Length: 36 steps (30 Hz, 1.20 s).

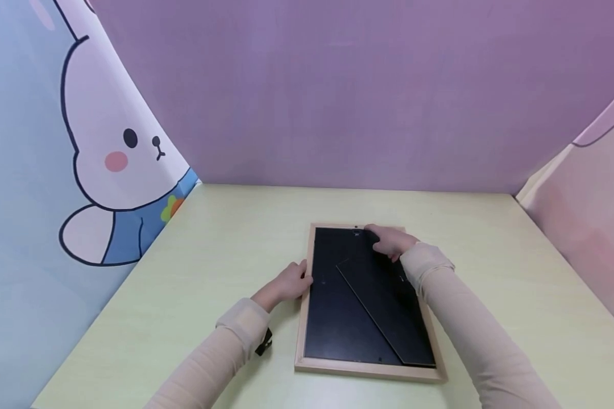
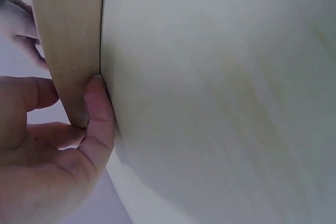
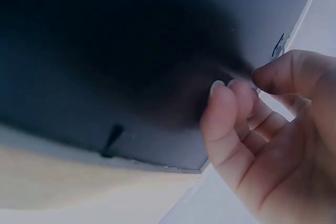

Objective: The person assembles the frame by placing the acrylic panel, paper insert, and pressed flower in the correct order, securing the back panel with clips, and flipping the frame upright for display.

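A picture frame (image 1: 370, 369) lies face down, its light wooden border around a black backing board (image 1: 337, 318). On the board a black easel stand (image 1: 384, 307) slants toward the lower right. My left hand (image 1: 290, 281) grips the frame's left side; in the left wrist view a fingertip (image 2: 97, 98) presses the wooden side (image 2: 71, 35). My right hand (image 1: 391, 241) is at the far edge of the board, toward the right corner. In the right wrist view its fingers bend loosely and one touches the board's edge beside a small metal tab (image 3: 278, 45). Another dark tab (image 3: 112, 140) sticks up.
The pale tabletop (image 1: 225, 227) lies under the frame. A purple panel (image 1: 337, 102) rises behind it, with a cartoon-printed panel (image 1: 117, 170) at left and a pinkish one (image 1: 588, 216) at right. A small black piece (image 1: 264, 342) shows under the left sleeve.
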{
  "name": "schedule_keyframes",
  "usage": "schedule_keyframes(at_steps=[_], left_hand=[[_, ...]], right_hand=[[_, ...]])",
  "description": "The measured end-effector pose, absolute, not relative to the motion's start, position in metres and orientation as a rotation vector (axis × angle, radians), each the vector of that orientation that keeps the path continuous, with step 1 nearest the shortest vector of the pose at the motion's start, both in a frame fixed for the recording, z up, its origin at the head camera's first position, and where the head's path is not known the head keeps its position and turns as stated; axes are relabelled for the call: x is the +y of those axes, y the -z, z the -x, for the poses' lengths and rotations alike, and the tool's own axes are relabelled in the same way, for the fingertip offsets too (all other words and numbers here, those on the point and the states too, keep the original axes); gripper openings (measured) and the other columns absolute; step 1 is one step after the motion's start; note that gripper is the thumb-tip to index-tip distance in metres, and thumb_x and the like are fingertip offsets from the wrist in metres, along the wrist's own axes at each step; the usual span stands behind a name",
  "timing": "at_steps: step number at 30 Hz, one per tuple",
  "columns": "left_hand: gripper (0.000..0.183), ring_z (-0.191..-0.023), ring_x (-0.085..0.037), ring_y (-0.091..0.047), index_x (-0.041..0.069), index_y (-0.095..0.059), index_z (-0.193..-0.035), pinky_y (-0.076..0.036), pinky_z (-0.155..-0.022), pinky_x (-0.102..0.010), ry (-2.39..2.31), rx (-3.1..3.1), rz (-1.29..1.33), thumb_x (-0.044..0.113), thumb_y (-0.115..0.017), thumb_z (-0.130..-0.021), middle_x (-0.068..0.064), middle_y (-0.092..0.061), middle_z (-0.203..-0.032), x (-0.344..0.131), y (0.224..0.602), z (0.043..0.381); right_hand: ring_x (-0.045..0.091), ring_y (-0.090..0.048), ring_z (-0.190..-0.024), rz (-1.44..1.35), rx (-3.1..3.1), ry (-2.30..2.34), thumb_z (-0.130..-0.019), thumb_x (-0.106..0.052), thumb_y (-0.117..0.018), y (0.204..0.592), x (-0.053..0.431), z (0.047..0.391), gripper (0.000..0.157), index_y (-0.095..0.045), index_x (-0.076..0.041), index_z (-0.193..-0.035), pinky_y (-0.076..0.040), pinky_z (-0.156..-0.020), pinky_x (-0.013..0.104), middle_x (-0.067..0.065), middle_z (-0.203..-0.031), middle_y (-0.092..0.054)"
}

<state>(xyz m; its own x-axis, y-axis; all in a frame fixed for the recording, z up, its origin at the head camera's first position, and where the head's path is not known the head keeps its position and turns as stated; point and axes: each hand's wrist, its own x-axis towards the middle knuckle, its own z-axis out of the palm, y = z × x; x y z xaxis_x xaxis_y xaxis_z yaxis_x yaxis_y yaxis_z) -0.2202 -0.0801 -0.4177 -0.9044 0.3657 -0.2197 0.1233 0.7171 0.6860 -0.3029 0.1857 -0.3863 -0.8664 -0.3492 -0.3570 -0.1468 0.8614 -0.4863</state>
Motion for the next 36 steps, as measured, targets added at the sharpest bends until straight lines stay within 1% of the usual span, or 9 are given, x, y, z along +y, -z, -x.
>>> schedule_keyframes(at_steps=[2, 10, 16, 21, 26, 29, 31, 33, 36], left_hand=[[0.011, -0.058, -0.022, -0.042, 0.003, -0.045, -0.092, -0.037, -0.053, -0.031, -0.995, 2.585, -0.388, 0.012, -0.039, -0.095, -0.017, -0.04, -0.094, -0.08, 0.417, 0.221], [0.011, -0.056, -0.021, -0.041, 0.002, -0.046, -0.093, -0.037, -0.052, -0.031, -0.985, 2.599, -0.386, 0.011, -0.04, -0.095, -0.019, -0.043, -0.093, -0.08, 0.417, 0.22], [0.017, -0.064, -0.024, -0.042, 0.001, -0.046, -0.105, -0.037, -0.056, -0.032, -0.97, 2.607, -0.364, 0.013, -0.039, -0.095, -0.019, -0.04, -0.102, -0.08, 0.415, 0.219], [0.017, -0.068, -0.025, -0.043, 0.001, -0.046, -0.105, -0.037, -0.058, -0.033, -0.958, 2.606, -0.354, 0.014, -0.038, -0.096, -0.018, -0.039, -0.102, -0.079, 0.415, 0.218], [0.04, -0.074, -0.026, -0.045, -0.004, -0.037, -0.131, -0.038, -0.06, -0.034, -0.947, 2.601, -0.345, 0.015, -0.037, -0.096, -0.023, -0.039, -0.114, -0.079, 0.415, 0.217], [0.051, -0.079, -0.027, -0.044, -0.004, -0.025, -0.141, -0.037, -0.062, -0.034, -0.944, 2.6, -0.34, 0.015, -0.037, -0.096, -0.024, -0.038, -0.12, -0.08, 0.416, 0.216], [0.048, -0.078, -0.026, -0.044, -0.004, -0.029, -0.139, -0.037, -0.062, -0.034, -0.948, 2.601, -0.341, 0.015, -0.037, -0.095, -0.023, -0.038, -0.117, -0.08, 0.416, 0.216], [0.037, -0.073, -0.026, -0.043, -0.003, -0.039, -0.128, -0.036, -0.06, -0.034, -0.955, 2.602, -0.354, 0.014, -0.037, -0.095, -0.02, -0.039, -0.109, -0.08, 0.416, 0.217], [0.021, -0.068, -0.025, -0.041, 0.0, -0.044, -0.11, -0.036, -0.058, -0.033, -0.974, 2.596, -0.364, 0.013, -0.038, -0.095, -0.017, -0.038, -0.102, -0.081, 0.416, 0.218]], right_hand=[[0.022, -0.051, -0.056, 0.368, 2.603, 0.606, -0.092, -0.004, -0.041, 0.386, 0.185, 0.303, 0.057, -0.023, -0.011, -0.145, -0.05, -0.049, 0.031, 0.029, -0.13, -0.037], [0.017, -0.047, -0.052, 0.36, 2.628, 0.518, -0.093, -0.007, -0.041, 0.385, 0.18, 0.302, 0.054, -0.027, -0.011, -0.145, -0.045, -0.043, 0.028, 0.022, -0.119, -0.045], [0.02, -0.05, -0.055, 0.325, 2.659, 0.494, -0.093, -0.006, -0.042, 0.388, 0.177, 0.304, 0.054, -0.028, -0.01, -0.145, -0.043, -0.043, 0.029, 0.021, -0.131, -0.04], [0.024, -0.053, -0.067, 0.301, 2.662, 0.464, -0.094, -0.009, -0.043, 0.392, 0.176, 0.303, 0.054, -0.026, -0.012, -0.146, -0.042, -0.044, 0.03, 0.02, -0.138, -0.036], [0.027, -0.051, -0.089, 0.301, 2.666, 0.418, -0.095, -0.012, -0.043, 0.391, 0.175, 0.301, 0.056, -0.023, -0.013, -0.147, -0.043, -0.046, 0.032, 0.018, -0.141, -0.032], [0.028, -0.052, -0.089, 0.29, 2.661, 0.412, -0.095, -0.012, -0.043, 0.39, 0.174, 0.3, 0.057, -0.021, -0.013, -0.147, -0.044, -0.048, 0.032, 0.019, -0.141, -0.033], [0.027, -0.053, -0.085, 0.285, 2.661, 0.418, -0.095, -0.012, -0.043, 0.39, 0.174, 0.299, 0.058, -0.02, -0.014, -0.148, -0.044, -0.048, 0.031, 0.019, -0.14, -0.034], [0.026, -0.053, -0.082, 0.295, 2.658, 0.446, -0.095, -0.012, -0.043, 0.39, 0.176, 0.298, 0.059, -0.018, -0.014, -0.148, -0.044, -0.049, 0.031, 0.019, -0.141, -0.033], [0.026, -0.052, -0.082, 0.338, 2.655, 0.533, -0.094, -0.011, -0.043, 0.388, 0.18, 0.295, 0.061, -0.016, -0.011, -0.148, -0.046, -0.051, 0.032, 0.02, -0.142, -0.031]])
